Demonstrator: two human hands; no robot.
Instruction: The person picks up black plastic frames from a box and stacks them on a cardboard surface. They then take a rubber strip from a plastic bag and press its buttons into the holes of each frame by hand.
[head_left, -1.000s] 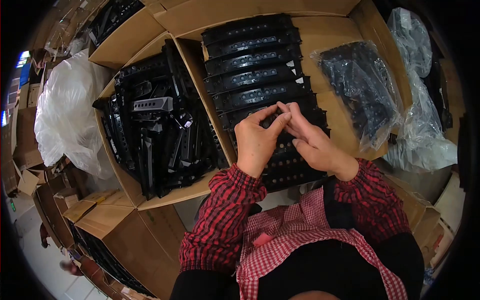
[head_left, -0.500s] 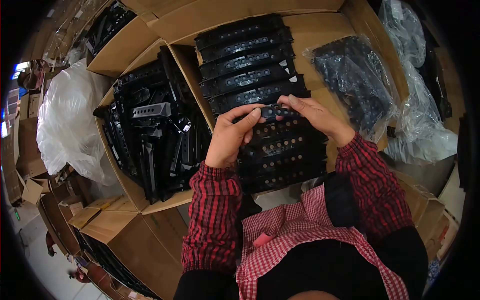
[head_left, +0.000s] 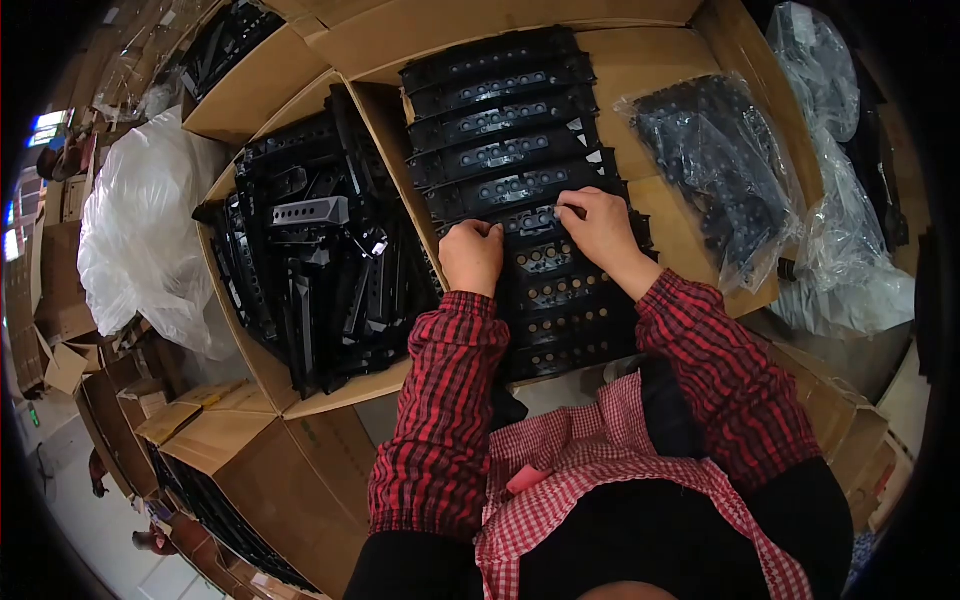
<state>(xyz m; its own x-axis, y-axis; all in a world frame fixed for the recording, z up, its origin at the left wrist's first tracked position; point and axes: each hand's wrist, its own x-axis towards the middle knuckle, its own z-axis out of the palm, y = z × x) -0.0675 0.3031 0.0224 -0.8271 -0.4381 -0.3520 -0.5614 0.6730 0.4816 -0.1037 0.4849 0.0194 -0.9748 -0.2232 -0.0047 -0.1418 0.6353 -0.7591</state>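
Left hand (head_left: pixel 471 260) lay curled, right hand (head_left: pixel 598 232) pinched, at a black perforated strip (head_left: pixel 528 223); I couldn't confirm either's grip.

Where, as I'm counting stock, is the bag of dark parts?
In the head view, the bag of dark parts lies right of the row of black strips, on cardboard.

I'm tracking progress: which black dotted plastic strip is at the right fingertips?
The grey-dotted strip just above the brown-dotted strips; only its dots adjoin the right fingertips.
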